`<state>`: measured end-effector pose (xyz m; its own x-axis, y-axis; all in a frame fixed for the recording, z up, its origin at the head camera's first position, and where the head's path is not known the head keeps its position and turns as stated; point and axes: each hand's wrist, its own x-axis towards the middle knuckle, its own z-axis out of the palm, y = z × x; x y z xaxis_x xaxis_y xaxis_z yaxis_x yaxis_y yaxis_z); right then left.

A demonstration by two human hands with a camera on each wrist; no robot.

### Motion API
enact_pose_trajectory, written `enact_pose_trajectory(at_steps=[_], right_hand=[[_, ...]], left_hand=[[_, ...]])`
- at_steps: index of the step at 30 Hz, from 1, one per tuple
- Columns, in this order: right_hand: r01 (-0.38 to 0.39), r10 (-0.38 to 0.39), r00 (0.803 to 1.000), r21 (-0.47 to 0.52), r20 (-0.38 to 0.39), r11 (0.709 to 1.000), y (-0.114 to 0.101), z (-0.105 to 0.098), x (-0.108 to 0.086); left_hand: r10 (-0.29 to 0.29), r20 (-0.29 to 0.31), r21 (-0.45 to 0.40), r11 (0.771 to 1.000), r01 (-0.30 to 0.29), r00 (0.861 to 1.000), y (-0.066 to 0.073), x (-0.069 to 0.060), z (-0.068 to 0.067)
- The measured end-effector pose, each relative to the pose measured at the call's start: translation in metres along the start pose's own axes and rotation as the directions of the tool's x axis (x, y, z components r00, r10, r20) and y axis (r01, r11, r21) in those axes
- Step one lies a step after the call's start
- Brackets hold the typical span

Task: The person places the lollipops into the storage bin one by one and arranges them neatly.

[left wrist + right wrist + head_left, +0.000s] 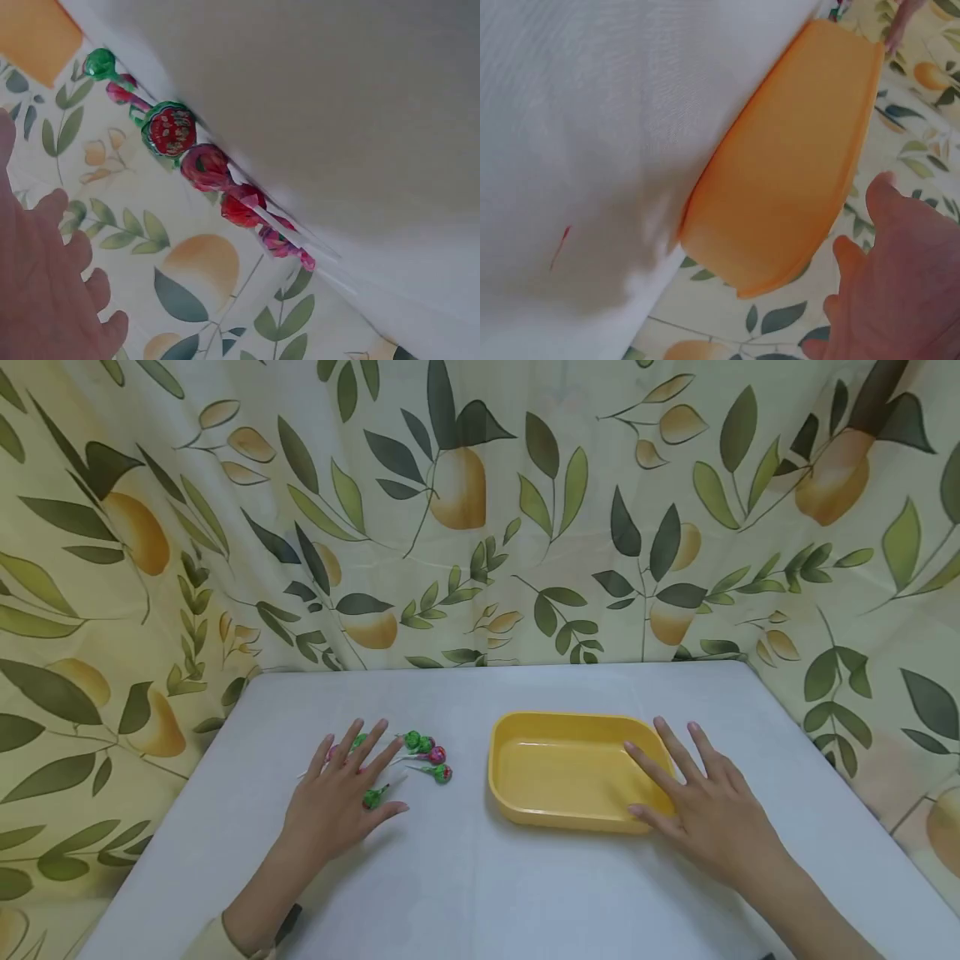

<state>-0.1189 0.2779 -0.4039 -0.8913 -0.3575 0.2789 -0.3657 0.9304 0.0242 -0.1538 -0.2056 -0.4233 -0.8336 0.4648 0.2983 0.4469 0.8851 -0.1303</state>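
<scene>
Several wrapped lollipops (444,773) lie in a loose group on the left half of the table, some with green wrappers and some pink or red. My left hand (341,802) hovers over them with its fingers spread, hiding part of the group. The left wrist view shows a green and red lollipop (169,129) in the row, with the hand (49,292) apart from it. To the right sits a shallow yellow tray (570,777), its inside bare. Over the tray's right end my right hand (712,810) spreads its fingers; a gap shows between hand and tray (772,165) in the right wrist view.
A white cloth covers the table (472,877). Behind and beside it hangs a curtain (555,560) printed with leaves and yellow fruit. A small red mark (560,247) shows on the white cloth in the right wrist view.
</scene>
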Motion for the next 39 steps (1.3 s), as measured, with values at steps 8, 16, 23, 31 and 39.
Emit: enact_pose_trajectory(at_steps=[8,16,23,31,39], right_hand=[[-0.047,0.040,0.993,0.060,0.115,0.997,0.010,0.002,0.002],[-0.127,0.096,0.974,0.149,0.204,0.981,0.017,0.006,0.006],[-0.190,0.120,0.960,0.276,0.253,0.942,0.022,0.004,0.005],[-0.253,0.142,0.948,0.409,0.284,0.876,0.022,0.001,0.006],[-0.285,0.149,0.937,0.445,0.315,0.849,0.025,0.004,0.007]], left_hand=[[-0.046,0.049,-0.072,0.996,0.049,0.998,0.001,0.012,-0.001],[-0.086,0.078,-0.178,0.979,0.098,0.993,-0.004,0.025,0.003],[-0.093,0.135,-0.226,0.966,0.122,0.986,-0.011,0.041,0.009],[-0.090,0.182,-0.287,0.948,0.140,0.979,-0.015,0.057,0.017],[-0.084,0.187,-0.373,0.916,0.150,0.979,-0.019,0.071,0.021]])
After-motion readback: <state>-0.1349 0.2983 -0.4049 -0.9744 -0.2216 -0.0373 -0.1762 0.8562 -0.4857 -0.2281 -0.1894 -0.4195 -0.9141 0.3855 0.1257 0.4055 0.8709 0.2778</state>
